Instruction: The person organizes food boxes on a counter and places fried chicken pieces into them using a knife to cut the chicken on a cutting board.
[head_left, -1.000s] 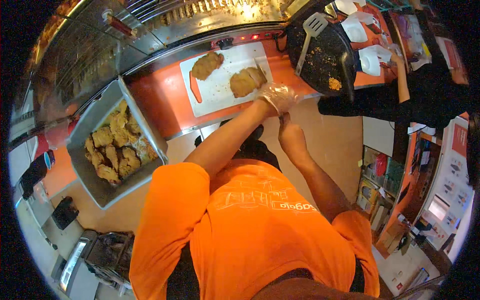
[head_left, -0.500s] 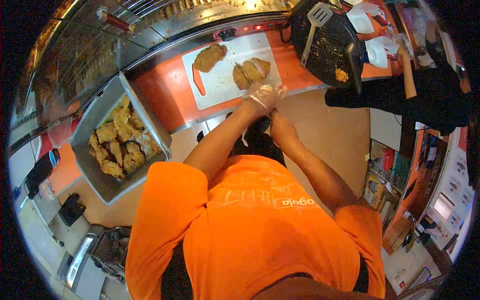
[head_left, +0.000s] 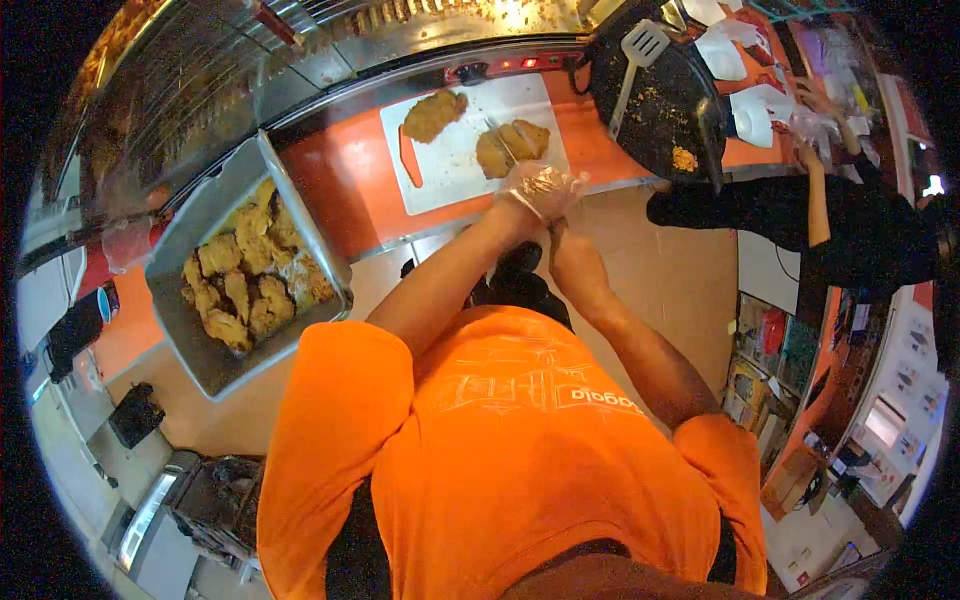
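On a white cutting board (head_left: 450,190) a breaded fried cutlet (head_left: 527,140) lies with cuts across it. A thin knife blade (head_left: 497,136) crosses the cutlet, its line running back under my left hand (head_left: 540,190). That hand wears a clear plastic glove and hovers over or touches the cutlet's near edge; its finger pose is unclear. My right hand (head_left: 578,262) is closed just below and to the right, in line with the blade, and appears to grip the knife's mostly hidden handle. A second, whole-looking cutlet (head_left: 434,117) rests at the board's far left.
Left of the board stands a deep grey tub (head_left: 222,375) of fried pieces (head_left: 250,265). A red-orange strip (head_left: 411,157) marks the board's left side. A dark pan (head_left: 650,110) with a slotted spatula (head_left: 632,75) sits at right. Beyond it, a co-worker's hands (head_left: 815,150) work near white packets (head_left: 757,115).
My view has shifted slightly, moving the board a little rightward. My hands stay close together beside the cut cutlet. At right, another of the co-worker's hands shows more clearly.
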